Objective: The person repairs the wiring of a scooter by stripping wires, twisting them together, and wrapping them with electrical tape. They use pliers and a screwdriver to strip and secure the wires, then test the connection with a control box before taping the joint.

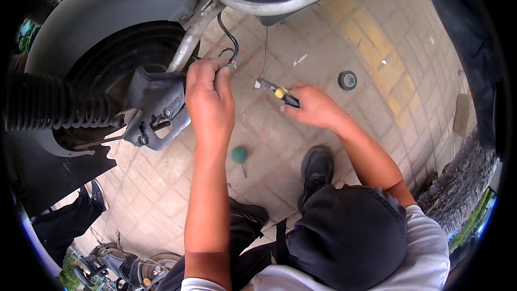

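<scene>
A dark cap (350,237) looms nearest, beyond it the left hand (209,90) pinching a black cable (232,36) beside the silver frame (188,46), its end partly covered, the right hand (314,106) wrapped around a yellow-and-black tool (279,92) of unclear kind, near a tape roll (347,80) too blurred to read.

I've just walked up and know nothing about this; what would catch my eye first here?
Probably the big dark wheel at the upper left, with the left hand beside it at the frayed end of a black cable. Next, right of centre, the right hand grips a yellow-and-black tool. On the paving, a round green handle stands out below centre.
</scene>
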The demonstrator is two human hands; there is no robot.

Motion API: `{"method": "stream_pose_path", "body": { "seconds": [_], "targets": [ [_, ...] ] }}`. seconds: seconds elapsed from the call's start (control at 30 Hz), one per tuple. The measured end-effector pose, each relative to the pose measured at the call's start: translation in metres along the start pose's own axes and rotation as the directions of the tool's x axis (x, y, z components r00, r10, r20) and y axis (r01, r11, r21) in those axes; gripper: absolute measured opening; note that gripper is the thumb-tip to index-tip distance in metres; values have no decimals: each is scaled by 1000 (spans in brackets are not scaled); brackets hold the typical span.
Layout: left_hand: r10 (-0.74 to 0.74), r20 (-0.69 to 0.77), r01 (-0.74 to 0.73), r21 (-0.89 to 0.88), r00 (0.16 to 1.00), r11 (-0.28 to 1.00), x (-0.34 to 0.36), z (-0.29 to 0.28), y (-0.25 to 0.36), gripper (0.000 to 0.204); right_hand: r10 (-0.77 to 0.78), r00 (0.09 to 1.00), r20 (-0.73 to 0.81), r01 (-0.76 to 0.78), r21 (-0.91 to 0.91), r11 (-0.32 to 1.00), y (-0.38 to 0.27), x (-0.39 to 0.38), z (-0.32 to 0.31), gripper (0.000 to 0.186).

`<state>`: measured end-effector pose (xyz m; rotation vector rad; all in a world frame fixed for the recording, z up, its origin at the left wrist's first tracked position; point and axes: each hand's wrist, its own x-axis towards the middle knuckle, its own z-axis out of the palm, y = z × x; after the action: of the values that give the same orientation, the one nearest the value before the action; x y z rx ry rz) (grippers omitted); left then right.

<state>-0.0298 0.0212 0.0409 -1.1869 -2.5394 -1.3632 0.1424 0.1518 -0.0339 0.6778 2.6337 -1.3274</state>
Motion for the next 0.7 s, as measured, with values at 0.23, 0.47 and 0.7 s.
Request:
{"method": "stream_pose_path", "body": {
  "seconds": [0.23,0.47,0.7],
  "targets": [
    [35,-12,-34,47,999,998,-2,0,-5,11,19,965,-261,146,600,787,-69,40,-7,26],
    [81,-43,-77,85,996,993,-1,5,-2,12,187,981,-47,-4,964,264,-90,57,0,15],
    [96,-32,-91,124,995,988,0,6,-4,15,192,981,39,-70,985,155,-92,63,-8,17]
  ]
}}
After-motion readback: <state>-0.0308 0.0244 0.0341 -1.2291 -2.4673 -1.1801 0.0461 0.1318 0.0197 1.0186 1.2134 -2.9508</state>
